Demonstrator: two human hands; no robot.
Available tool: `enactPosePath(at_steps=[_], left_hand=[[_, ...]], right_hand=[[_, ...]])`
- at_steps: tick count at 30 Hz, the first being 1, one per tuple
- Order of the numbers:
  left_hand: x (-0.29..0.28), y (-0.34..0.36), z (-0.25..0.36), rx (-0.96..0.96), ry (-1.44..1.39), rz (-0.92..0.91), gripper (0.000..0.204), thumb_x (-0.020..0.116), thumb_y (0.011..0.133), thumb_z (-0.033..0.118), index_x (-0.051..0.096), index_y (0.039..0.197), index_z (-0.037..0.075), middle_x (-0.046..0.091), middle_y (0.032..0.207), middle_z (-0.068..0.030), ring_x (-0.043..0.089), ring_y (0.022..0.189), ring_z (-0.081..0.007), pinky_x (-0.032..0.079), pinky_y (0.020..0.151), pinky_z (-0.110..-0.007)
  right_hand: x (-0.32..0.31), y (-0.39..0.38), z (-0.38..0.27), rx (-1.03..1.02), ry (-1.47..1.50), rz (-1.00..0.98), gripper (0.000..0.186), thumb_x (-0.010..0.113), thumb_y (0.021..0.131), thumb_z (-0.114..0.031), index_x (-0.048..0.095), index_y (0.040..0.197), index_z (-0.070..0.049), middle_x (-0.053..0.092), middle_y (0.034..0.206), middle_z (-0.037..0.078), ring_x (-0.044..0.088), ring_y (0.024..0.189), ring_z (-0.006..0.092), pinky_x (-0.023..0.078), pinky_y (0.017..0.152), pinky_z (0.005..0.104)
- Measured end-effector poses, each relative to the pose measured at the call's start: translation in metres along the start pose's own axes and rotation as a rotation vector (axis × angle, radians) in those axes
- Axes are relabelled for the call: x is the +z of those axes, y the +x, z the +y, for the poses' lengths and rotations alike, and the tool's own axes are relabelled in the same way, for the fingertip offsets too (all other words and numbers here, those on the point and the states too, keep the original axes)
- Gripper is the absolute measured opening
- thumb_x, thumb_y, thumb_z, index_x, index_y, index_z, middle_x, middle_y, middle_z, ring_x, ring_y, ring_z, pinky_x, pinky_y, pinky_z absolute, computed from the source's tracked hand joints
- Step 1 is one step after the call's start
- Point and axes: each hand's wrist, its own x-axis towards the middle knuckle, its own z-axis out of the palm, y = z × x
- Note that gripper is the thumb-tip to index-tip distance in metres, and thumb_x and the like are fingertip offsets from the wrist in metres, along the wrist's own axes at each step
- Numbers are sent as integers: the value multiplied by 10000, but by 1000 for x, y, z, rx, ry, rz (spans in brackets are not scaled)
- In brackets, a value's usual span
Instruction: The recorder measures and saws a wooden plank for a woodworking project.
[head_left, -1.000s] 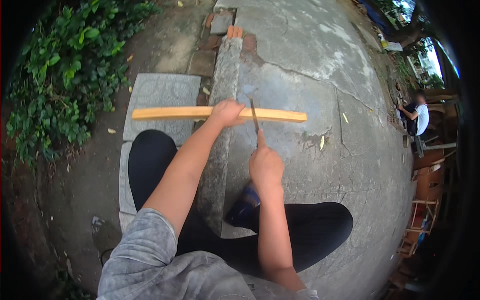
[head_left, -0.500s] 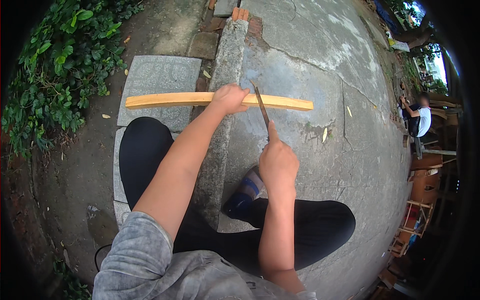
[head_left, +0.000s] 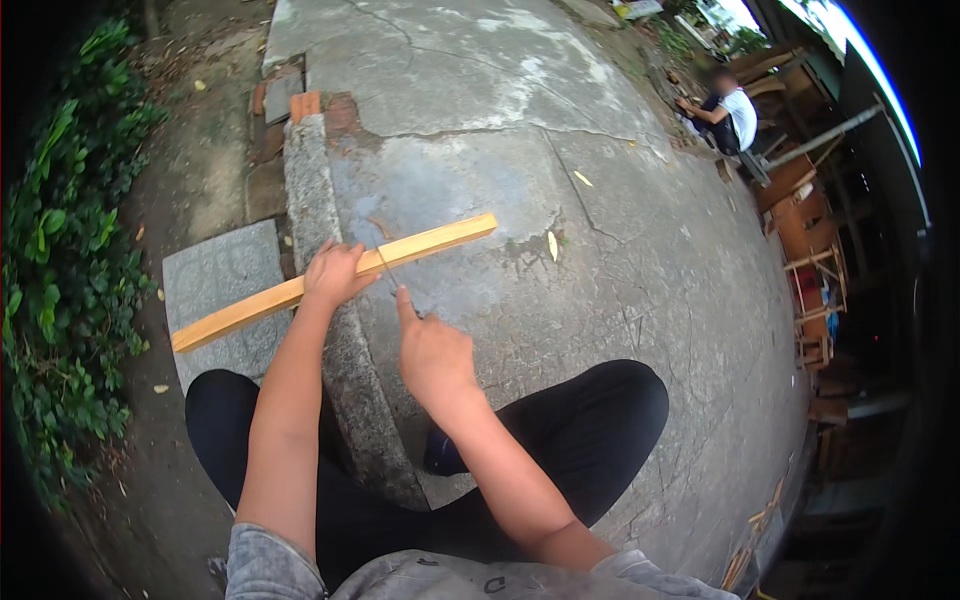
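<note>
A long, square-edged wooden bar (head_left: 440,236) lies slantwise across a low concrete curb (head_left: 312,185), its left end over a patterned grey slab (head_left: 222,262). My left hand (head_left: 334,272) is closed over the bar, above the curb. Just right of it, a narrow saw (head_left: 386,264) crosses the bar, its thin blade blurred against the wood. My right hand (head_left: 436,352) grips the saw from the near side, index finger stretched along it; the handle is hidden inside the fist.
My bent knees (head_left: 610,400) flank the curb. Leafy bushes (head_left: 60,230) line the left edge. Orange bricks (head_left: 305,105) sit at the curb's far end. Cracked concrete (head_left: 640,290) spreads rightward. Another person (head_left: 738,112) sits far right, near wooden furniture frames (head_left: 815,300).
The view has turned, so the bar now slants up to the right and sits further left. The saw has slid along its length across the bar. Both hands keep their grip.
</note>
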Motion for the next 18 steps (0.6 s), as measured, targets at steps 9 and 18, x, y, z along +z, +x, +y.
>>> enactPosePath(at_steps=[9, 18], left_hand=[[-12, 0, 19, 0, 12, 11, 577, 767, 845, 504, 643, 1203, 70, 726, 1115, -182, 670, 1110, -331, 406, 1175, -433], [-17, 0, 18, 12, -34, -13, 594, 775, 843, 471, 636, 1263, 74, 718, 1153, -181, 640, 1167, -362, 411, 1175, -434]], right_hand=[[0, -1, 6, 15, 17, -40, 733, 625, 869, -73, 411, 1571, -76, 720, 938, 169, 755, 806, 323, 607, 685, 422], [-4, -5, -3, -16, 12, -52, 668, 584, 906, -80, 431, 1556, -61, 731, 927, 167, 756, 775, 313, 607, 679, 422]])
